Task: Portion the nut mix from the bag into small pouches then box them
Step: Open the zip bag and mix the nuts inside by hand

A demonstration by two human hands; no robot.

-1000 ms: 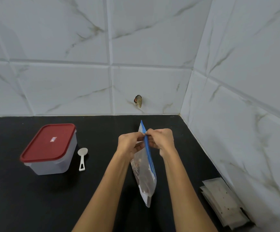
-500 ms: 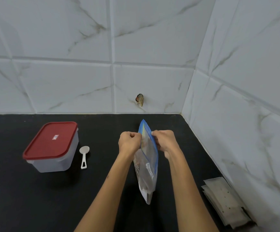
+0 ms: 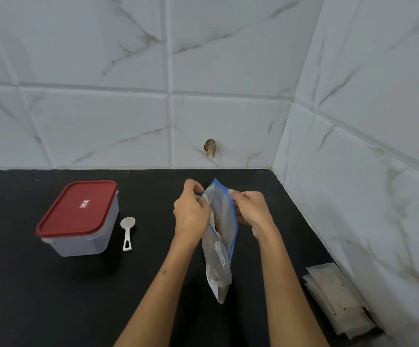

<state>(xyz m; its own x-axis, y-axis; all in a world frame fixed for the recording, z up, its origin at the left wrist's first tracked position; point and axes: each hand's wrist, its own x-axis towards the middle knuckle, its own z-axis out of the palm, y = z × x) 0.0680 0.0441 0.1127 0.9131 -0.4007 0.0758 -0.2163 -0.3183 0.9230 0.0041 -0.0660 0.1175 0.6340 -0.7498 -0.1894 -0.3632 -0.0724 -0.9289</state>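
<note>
A clear zip bag (image 3: 219, 251) with a blue seal strip stands on the black counter (image 3: 28, 296) at centre, nuts visible inside. My left hand (image 3: 191, 216) pinches the left lip of its mouth and my right hand (image 3: 249, 210) pinches the right lip, so the mouth gapes between them. A stack of small pale pouches (image 3: 338, 304) lies flat at the right, against the wall. At the left stands a clear box with its red lid (image 3: 78, 207) on, and a white scoop (image 3: 127, 232) lies just right of it.
White marble-look tiled walls meet in a corner behind and to the right of the bag. A small dark mark or hole (image 3: 210, 147) shows low on the back wall.
The bag's seal was pinched together between both hands a second ago; my hands have moved apart and the mouth now stands wider.
</note>
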